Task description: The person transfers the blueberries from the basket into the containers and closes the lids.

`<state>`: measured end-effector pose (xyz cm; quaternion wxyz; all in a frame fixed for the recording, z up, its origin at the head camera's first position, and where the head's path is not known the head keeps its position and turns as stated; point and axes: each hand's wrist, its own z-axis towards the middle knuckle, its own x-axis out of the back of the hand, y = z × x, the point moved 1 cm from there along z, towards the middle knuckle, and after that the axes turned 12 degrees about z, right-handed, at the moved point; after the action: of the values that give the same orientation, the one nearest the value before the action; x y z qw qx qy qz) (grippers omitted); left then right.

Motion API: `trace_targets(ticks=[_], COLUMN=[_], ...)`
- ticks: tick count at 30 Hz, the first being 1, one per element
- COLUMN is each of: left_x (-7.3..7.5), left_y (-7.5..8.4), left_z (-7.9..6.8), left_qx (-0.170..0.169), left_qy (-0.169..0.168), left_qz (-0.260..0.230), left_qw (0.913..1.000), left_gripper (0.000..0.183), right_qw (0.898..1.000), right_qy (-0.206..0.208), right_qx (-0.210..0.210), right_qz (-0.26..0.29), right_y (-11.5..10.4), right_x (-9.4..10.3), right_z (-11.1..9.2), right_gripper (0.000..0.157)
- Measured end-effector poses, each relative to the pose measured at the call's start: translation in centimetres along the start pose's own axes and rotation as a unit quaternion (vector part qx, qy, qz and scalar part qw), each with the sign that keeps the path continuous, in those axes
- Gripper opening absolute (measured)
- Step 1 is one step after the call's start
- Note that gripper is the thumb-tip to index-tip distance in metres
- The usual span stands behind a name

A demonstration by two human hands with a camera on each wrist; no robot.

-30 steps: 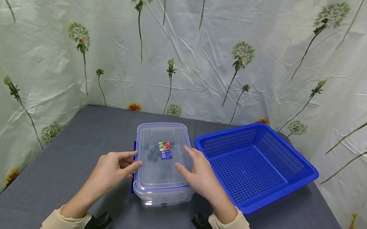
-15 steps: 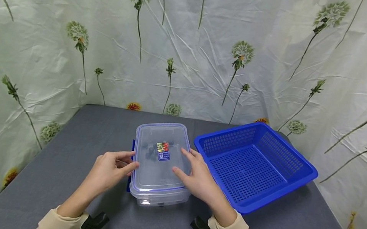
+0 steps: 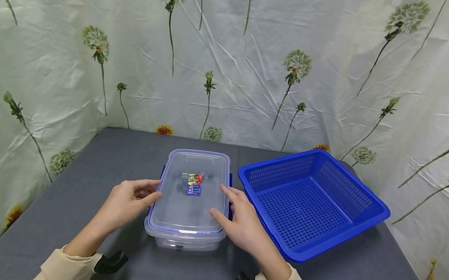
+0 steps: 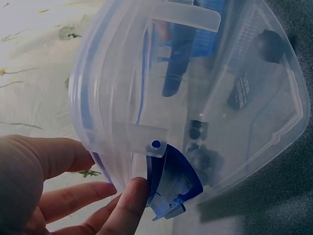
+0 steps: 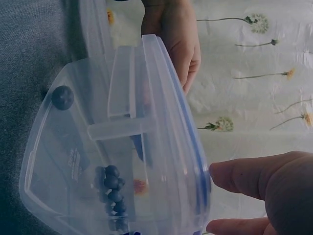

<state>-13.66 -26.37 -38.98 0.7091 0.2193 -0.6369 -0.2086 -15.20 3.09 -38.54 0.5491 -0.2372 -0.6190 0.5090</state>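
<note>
A clear plastic food container [image 3: 177,242] with a blue-edged lid [image 3: 193,214] and a small fruit label [image 3: 194,185] stands on the grey table. Dark round balls [image 5: 112,183], berry-like, show through its wall. At the left long side, my left hand [image 3: 125,198] grips the rim, thumb over the lid edge and fingers bent beside a blue latch [image 4: 176,181] that hangs outward. My right hand [image 3: 241,220] lies along the right side, thumb and forefinger fairly straight, tips at the lid edge; its other fingers are mostly hidden.
A blue perforated plastic basket [image 3: 339,238] stands just right of the container, close behind my right hand. Black wrist straps [image 3: 111,262] sit below both hands. A flower-printed curtain [image 3: 244,57] encloses the back and sides of the table.
The container has turned clockwise to stand squarer, its near end shifting left; the right latch now shows. My left hand has moved slightly left with it, while my right hand stays almost in place.
</note>
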Motion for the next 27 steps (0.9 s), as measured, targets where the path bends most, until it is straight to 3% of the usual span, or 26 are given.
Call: trace_targets(ticks=[18, 23, 27], left_x=[-0.3, -0.5, -0.7], left_y=[-0.1, -0.5, -1.0], left_z=[-0.2, -0.3, -0.5], left_qx=[-0.003, -0.011, -0.004], left_qy=[-0.008, 0.001, 0.006], left_qz=[-0.003, 0.0, 0.007], left_qw=[1.0, 0.9999, 0.9999], left_gripper=[0.045, 0.045, 0.051], right_qw=[1.0, 1.0, 0.994], right_qy=[0.011, 0.014, 0.01], right_qx=[0.019, -0.013, -0.063], right_qz=[-0.02, 0.018, 0.085], right_y=[1.3, 2.1, 3.0], right_x=[-0.4, -0.6, -0.7], right_z=[-0.6, -1.1, -1.1], right_gripper=[0.064, 0.071, 0.079])
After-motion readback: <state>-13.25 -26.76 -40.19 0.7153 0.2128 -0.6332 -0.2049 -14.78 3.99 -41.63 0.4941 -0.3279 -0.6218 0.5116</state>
